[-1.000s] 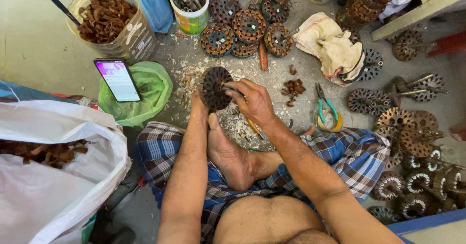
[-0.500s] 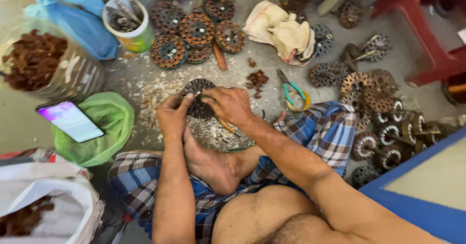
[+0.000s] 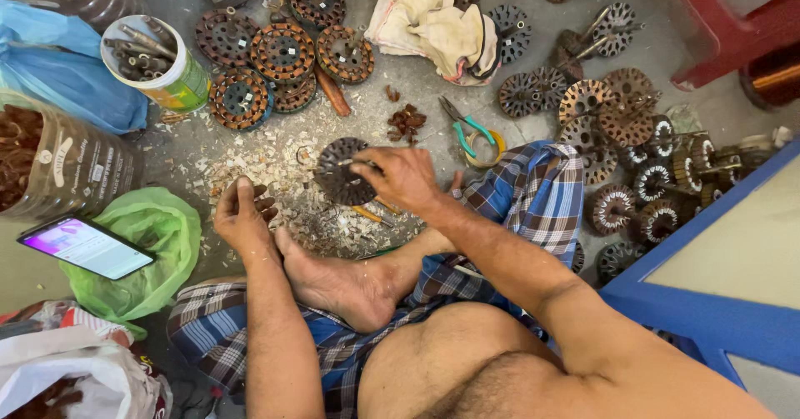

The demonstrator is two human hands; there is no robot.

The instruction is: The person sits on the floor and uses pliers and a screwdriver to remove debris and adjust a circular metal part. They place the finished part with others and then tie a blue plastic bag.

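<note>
Right hand: my right hand (image 3: pixel 406 177) grips the dark round stator core (image 3: pixel 343 172).
Left hand: my left hand (image 3: pixel 242 216) rests open, empty, on the chip-strewn floor (image 3: pixel 417 86).
Nearby: pliers (image 3: pixel 465 126) beyond.

The round core (image 3: pixel 343 172) in the right hand (image 3: pixel 406 177) is looking like dark, dull metal with a rough, slotted rim. The wound cores (image 3: pixel 282 51) nearby are showing coppery wire, matt and dusty. Pale flakes (image 3: pixel 250 157), papery and dry, are lying on the rough grey concrete floor (image 3: pixel 417 86). The rag (image 3: pixel 433 27) is looking like soft, grimy cloth. The green bag (image 3: pixel 162 236) is showing thin, glossy plastic, and the phone (image 3: pixel 83 246) on it is shining with a smooth glass screen. The pliers (image 3: pixel 467 127) are wearing smooth green plastic grips.
</note>
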